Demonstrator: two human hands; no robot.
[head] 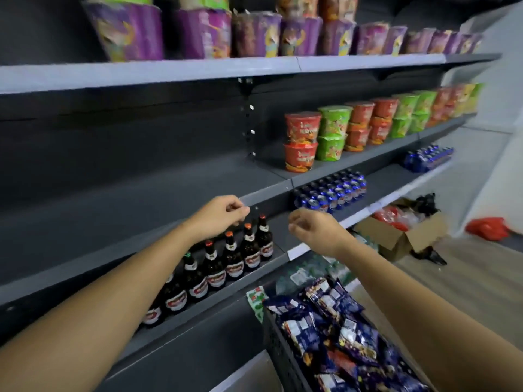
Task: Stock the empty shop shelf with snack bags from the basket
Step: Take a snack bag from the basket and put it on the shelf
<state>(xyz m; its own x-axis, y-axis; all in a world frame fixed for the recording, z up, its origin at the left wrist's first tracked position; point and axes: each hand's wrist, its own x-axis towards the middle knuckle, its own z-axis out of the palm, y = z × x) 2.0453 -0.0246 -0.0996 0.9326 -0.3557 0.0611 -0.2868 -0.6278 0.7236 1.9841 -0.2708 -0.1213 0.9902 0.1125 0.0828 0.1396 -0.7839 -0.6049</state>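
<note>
A dark grey shelf runs across the middle left with nothing standing on its left stretch. Its front edge carries a grey price strip. My left hand is at that edge with fingers loosely curled, holding nothing I can see. My right hand hovers just right of it, in front of the shelf below, fingers also loosely curled and without a load. A black basket at the bottom right is full of several dark blue snack bags.
Brown bottles line the shelf below my hands. Blue cans sit to their right. Red and green noodle cups fill the right part of the middle shelf, purple cups the top one. An open cardboard box stands on the floor.
</note>
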